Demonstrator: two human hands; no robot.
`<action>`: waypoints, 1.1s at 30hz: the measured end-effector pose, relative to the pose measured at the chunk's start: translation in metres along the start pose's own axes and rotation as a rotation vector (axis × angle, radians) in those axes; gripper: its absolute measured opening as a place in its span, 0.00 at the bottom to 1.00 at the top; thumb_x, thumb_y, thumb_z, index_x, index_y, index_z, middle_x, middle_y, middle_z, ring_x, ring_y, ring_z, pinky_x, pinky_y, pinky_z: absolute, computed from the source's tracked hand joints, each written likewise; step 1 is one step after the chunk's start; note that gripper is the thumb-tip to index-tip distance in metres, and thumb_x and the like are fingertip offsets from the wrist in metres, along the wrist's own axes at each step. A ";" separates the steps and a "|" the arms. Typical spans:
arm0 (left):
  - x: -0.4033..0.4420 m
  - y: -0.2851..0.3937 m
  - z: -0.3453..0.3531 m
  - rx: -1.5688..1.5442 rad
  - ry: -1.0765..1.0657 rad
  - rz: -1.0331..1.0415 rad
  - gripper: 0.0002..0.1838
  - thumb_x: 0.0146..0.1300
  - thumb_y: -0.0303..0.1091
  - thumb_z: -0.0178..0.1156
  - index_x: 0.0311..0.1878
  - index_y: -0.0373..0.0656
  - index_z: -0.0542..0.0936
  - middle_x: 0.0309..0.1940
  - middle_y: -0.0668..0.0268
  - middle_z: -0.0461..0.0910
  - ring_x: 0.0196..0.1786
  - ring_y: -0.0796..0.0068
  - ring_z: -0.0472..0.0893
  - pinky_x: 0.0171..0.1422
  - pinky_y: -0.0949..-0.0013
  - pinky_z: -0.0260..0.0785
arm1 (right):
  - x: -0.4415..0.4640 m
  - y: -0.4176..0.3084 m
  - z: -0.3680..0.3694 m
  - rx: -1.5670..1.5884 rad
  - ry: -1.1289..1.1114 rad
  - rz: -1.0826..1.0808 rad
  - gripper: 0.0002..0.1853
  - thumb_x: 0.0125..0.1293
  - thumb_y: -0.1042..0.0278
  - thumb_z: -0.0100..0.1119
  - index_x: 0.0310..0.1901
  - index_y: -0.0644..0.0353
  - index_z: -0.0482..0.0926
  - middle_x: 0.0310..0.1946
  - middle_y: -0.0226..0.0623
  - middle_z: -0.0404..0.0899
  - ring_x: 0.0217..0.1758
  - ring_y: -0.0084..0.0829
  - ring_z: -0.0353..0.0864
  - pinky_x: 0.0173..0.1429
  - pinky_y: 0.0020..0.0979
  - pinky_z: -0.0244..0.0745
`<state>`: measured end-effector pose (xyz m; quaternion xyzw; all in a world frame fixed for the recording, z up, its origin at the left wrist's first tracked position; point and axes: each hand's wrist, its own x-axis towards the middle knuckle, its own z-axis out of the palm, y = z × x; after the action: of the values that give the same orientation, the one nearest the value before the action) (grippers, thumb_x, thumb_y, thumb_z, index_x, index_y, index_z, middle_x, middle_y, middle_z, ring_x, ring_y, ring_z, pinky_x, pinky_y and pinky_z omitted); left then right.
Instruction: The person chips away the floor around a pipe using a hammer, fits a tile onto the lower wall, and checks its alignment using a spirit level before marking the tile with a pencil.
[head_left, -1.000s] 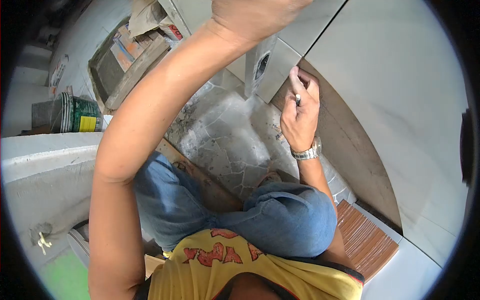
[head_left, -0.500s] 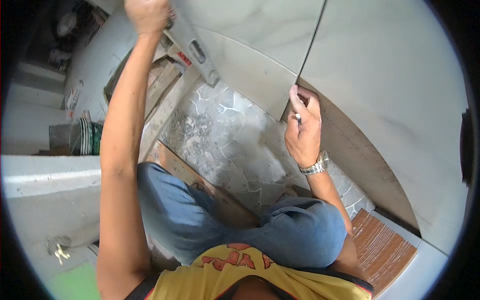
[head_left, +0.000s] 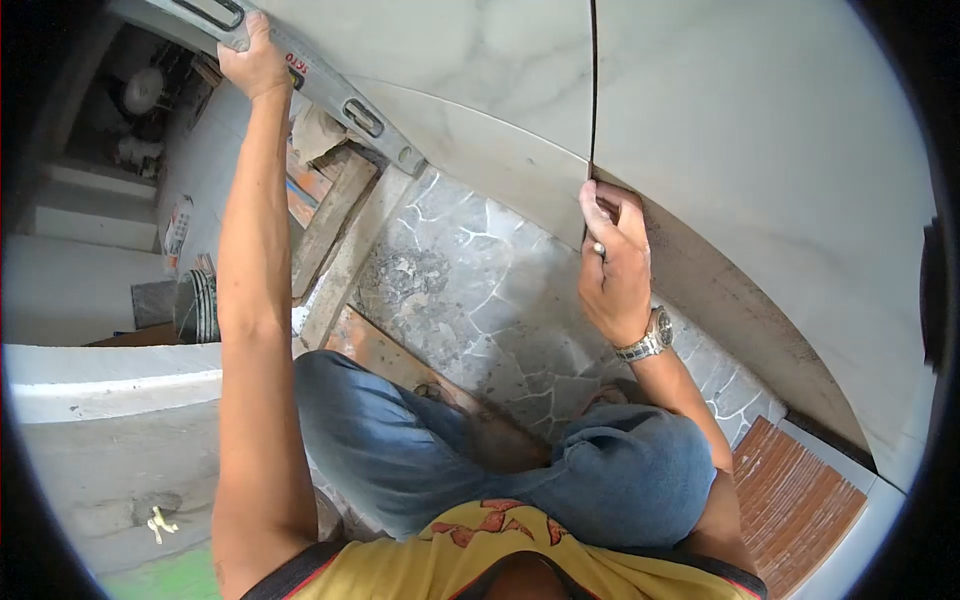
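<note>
At the upper left, my left hand (head_left: 255, 65) grips a long grey spirit level (head_left: 330, 92), which slants across the pale marbled wall tiles (head_left: 470, 50). The level's lower end is near the bottom edge of the tiles. My right hand (head_left: 617, 260) is closed around a thin pen-like tool (head_left: 599, 248), whose end shows between the fingers. Its raised fingertip is at the lower end of the dark joint (head_left: 593, 100) between two tiles. A watch (head_left: 650, 338) is on the right wrist.
Brown ribbed tiles (head_left: 790, 490) lie stacked at the lower right. Wooden boards (head_left: 335, 215) and a bucket (head_left: 196, 305) are at the left, beyond a pale ledge (head_left: 120, 385). A stone-patterned floor (head_left: 470, 290) spreads below the wall.
My left hand has moved to the left with the level, which now slants more across the tiles. My right hand stays by the joint. The view has shifted.
</note>
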<state>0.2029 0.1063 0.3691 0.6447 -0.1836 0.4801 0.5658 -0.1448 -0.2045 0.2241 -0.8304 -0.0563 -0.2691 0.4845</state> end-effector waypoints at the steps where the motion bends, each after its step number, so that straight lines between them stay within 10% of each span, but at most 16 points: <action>1: -0.002 0.002 0.001 -0.011 0.005 -0.007 0.14 0.64 0.34 0.69 0.48 0.37 0.80 0.40 0.64 0.84 0.39 0.69 0.82 0.47 0.65 0.75 | 0.001 0.001 0.000 0.014 0.003 -0.007 0.32 0.56 0.90 0.46 0.66 0.70 0.74 0.60 0.60 0.71 0.63 0.55 0.75 0.69 0.42 0.70; 25: 0.004 -0.039 -0.061 0.275 -0.034 0.052 0.17 0.67 0.38 0.70 0.48 0.35 0.80 0.42 0.64 0.84 0.40 0.75 0.80 0.47 0.69 0.74 | 0.000 -0.001 0.000 -0.019 0.023 0.004 0.34 0.56 0.89 0.45 0.66 0.62 0.77 0.57 0.52 0.76 0.59 0.44 0.76 0.67 0.33 0.67; 33: 0.013 0.168 -0.199 0.219 -0.030 -0.117 0.16 0.73 0.35 0.61 0.55 0.33 0.75 0.48 0.48 0.86 0.47 0.61 0.87 0.53 0.57 0.82 | -0.003 0.005 -0.003 -0.219 -0.013 -0.012 0.28 0.60 0.81 0.48 0.64 0.63 0.79 0.59 0.56 0.76 0.63 0.52 0.75 0.71 0.44 0.67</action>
<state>-0.0037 0.2416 0.4521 0.7194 -0.1006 0.4534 0.5164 -0.1472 -0.2091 0.2201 -0.8797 -0.0346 -0.2713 0.3890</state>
